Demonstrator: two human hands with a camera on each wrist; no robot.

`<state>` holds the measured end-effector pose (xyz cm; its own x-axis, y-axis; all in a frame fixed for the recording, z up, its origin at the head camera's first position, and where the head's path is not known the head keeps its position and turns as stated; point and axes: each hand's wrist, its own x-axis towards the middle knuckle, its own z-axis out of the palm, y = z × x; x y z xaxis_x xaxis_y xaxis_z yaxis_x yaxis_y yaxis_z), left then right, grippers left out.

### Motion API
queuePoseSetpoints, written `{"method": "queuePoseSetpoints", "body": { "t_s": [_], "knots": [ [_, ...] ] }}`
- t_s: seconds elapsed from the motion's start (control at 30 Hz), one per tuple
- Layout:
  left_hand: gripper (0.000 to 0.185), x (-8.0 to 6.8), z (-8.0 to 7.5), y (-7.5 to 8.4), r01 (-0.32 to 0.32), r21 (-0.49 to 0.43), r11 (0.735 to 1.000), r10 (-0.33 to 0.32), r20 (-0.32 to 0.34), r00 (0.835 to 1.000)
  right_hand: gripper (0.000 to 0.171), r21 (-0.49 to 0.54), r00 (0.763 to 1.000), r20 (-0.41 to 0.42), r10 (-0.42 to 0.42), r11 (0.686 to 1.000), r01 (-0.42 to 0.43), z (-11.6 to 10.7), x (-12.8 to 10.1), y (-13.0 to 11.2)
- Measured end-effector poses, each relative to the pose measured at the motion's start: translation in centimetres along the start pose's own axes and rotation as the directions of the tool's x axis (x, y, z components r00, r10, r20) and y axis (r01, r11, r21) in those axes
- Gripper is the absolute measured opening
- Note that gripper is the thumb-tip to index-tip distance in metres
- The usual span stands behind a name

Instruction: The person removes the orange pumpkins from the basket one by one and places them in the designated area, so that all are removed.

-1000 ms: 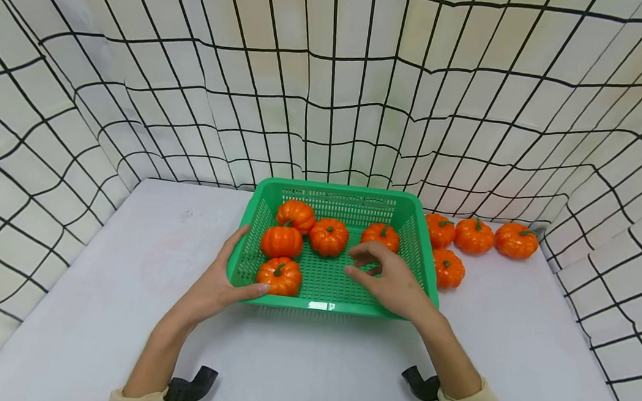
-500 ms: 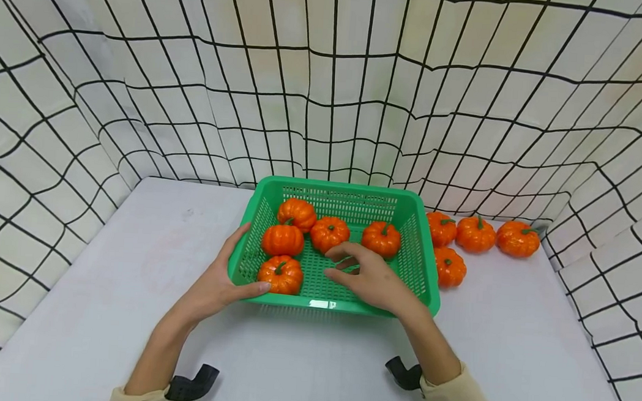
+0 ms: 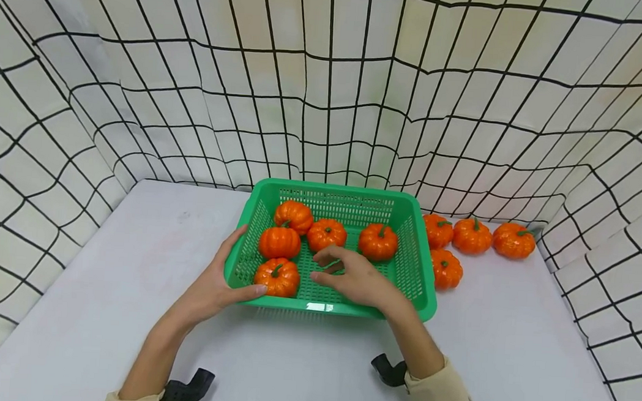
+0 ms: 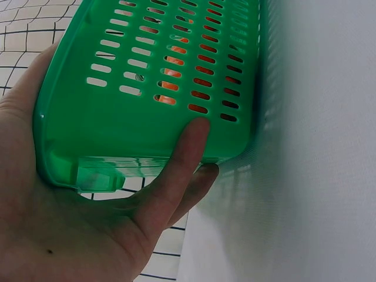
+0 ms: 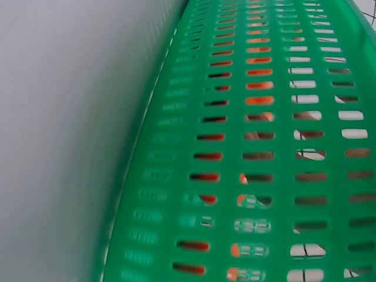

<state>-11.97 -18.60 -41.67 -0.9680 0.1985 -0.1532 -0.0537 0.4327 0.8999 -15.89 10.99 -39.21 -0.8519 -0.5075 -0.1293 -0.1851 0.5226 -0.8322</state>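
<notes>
Your left hand (image 3: 213, 289) held the near left corner of the green basket (image 3: 320, 308), with thumb on the front wall and fingers on the left side. Your right hand (image 3: 357, 280) was inside the basket above its floor, the fingers loosely bent and holding nothing. Five orange pumpkins (image 3: 277, 277) lay in the basket on the grey table (image 3: 99, 309). Farther right, four other pumpkins (image 3: 471, 235) lay beside the basket, near the checked curtain (image 3: 328, 84).

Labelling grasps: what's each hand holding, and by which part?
The left hand grips the green basket by its near left corner. The right hand hovers inside the basket, fingers loosely curled, holding nothing.
</notes>
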Motion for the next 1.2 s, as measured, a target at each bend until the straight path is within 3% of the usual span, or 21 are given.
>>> {"method": "queuePoseSetpoints", "body": {
  "t_s": [0.23, 0.47, 0.93, 1.2],
  "knots": [
    [0.112, -0.1, -0.1, -0.2, 0.003, 0.001, 1.000, -0.003, -0.001, 1.000, 0.042, 0.010, 1.000, 0.020, -0.017, 1.000, 0.017, 1.0, 0.8, -1.0],
    [0.112, 0.0, 0.1, -0.3, -0.014, -0.008, 1.000, 0.014, 0.009, 1.000, 0.045, -0.003, 0.998, 0.054, 0.034, 0.999, -0.034, 2.0, 1.4, -1.5],
    [0.113, -0.2, 0.1, -0.2, -0.026, -0.013, 1.000, 0.026, 0.016, 1.000, 0.051, -0.107, 0.985, 0.150, 0.085, 0.992, -0.070, 3.7, 2.4, -2.3],
    [0.112, 0.0, 0.0, -0.3, -0.018, -0.014, 1.000, 0.018, 0.009, 1.000, 0.055, -0.106, 0.992, 0.109, 0.069, 0.993, -0.058, 3.8, 2.8, -2.2]
  ]
}}
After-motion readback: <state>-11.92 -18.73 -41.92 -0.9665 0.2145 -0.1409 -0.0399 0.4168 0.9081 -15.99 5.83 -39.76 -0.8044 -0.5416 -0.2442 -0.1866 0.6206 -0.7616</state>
